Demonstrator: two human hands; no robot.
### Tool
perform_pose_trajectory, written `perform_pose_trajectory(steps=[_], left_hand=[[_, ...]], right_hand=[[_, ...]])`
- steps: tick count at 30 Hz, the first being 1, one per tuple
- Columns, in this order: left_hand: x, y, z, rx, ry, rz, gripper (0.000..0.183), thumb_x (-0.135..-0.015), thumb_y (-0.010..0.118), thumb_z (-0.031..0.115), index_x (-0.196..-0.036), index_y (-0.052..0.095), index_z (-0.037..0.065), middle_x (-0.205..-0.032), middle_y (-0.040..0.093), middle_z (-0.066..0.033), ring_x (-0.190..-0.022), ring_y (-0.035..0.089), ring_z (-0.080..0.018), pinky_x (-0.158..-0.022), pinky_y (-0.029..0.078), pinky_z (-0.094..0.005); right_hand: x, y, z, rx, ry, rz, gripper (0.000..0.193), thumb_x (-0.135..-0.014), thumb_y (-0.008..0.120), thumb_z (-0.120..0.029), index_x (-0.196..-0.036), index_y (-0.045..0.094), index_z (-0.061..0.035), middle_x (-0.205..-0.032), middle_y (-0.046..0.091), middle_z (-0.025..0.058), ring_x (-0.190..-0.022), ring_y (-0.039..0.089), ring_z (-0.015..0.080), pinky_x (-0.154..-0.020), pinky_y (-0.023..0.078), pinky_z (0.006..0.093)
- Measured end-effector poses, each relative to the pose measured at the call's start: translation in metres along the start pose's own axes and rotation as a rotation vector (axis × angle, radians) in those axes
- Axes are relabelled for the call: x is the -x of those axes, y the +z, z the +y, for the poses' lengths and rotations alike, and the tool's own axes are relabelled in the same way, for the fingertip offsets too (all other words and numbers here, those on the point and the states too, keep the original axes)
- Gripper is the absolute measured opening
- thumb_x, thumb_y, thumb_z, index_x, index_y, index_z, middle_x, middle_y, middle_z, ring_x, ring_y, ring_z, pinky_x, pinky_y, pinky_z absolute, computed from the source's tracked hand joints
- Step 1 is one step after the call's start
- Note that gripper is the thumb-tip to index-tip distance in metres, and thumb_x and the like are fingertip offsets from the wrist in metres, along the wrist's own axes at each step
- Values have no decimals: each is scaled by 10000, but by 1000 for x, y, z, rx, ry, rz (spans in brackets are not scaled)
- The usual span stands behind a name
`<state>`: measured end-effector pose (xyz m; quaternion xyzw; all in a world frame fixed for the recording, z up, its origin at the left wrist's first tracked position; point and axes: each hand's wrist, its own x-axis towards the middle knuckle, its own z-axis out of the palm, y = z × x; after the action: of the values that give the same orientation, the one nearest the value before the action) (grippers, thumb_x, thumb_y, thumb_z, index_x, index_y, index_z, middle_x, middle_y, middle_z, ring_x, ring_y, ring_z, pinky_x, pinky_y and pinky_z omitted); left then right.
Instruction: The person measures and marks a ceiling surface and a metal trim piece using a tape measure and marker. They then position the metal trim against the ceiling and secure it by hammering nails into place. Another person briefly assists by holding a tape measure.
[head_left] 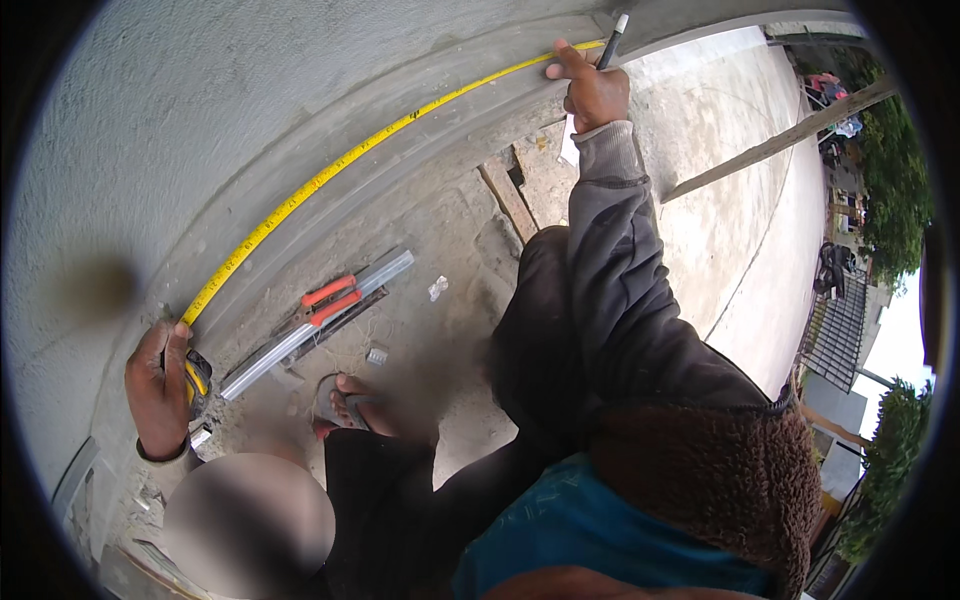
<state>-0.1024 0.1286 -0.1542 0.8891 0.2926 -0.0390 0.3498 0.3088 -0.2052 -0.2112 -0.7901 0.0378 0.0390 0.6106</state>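
A yellow tape measure blade (300,193) stretches in a curve along the smooth grey band at the foot of the wall. At its near left end my left hand (160,385) is closed around the tape measure, with the thumb on the blade; the black and yellow case (198,380) shows partly beside the fingers. Up at the far end, my right hand (595,95) grips a black marker with a white tip (613,40). Its extended fingers press against the blade near that end.
Long silver plastering trowels (265,362) with orange-red handles lie on the dusty ground between my hands. A textured grey wall (200,110) rises on the left. Wood pieces (508,203) lie near my knee, and a slanting wooden pole (780,140) stands right. A sandalled foot (345,400) is below.
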Motion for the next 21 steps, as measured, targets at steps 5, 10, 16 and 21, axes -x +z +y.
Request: perform_pose_trajectory(steps=[5, 10, 16, 21], left_hand=[[-8, 2, 13, -69, -46, 22, 280, -1019, 553, 213, -857, 556, -15, -659, 398, -88, -605, 353, -183, -561, 343, -333], [-17, 5, 10, -265, 32, 74, 317, -1005, 597, 278, -968, 640, -35, -725, 590, -120, -619, 520, -182, -620, 447, -308], [-21, -3, -2, -147, 4, 32, 317, -1019, 549, 287, -893, 601, 1, -666, 477, -54, -596, 439, -127, -566, 382, -310], [-25, -4, -4, -12, -44, -49, 361, -1032, 516, 313, -855, 587, 7, -640, 444, -37, -579, 419, -117, -548, 370, -310]], right_hand=[[-7, 9, 0, -73, -28, -44, 213, -869, 764, -198, -877, 629, -34, -628, 519, -10, -426, 328, 54, -383, 251, 242], [6, 5, -14, -270, -39, 4, 272, -941, 676, -282, -1003, 539, -55, -685, 431, -27, -516, 350, 64, -470, 321, 247], [8, -7, -22, -599, -164, -18, 334, -973, 435, -210, -1194, 498, 32, -814, 463, 55, -682, 432, 169, -619, 402, 349], [20, -5, -32, -676, -253, -163, 363, -1042, 403, -271, -1279, 499, -14, -835, 477, 34, -717, 441, 162, -694, 407, 357]])
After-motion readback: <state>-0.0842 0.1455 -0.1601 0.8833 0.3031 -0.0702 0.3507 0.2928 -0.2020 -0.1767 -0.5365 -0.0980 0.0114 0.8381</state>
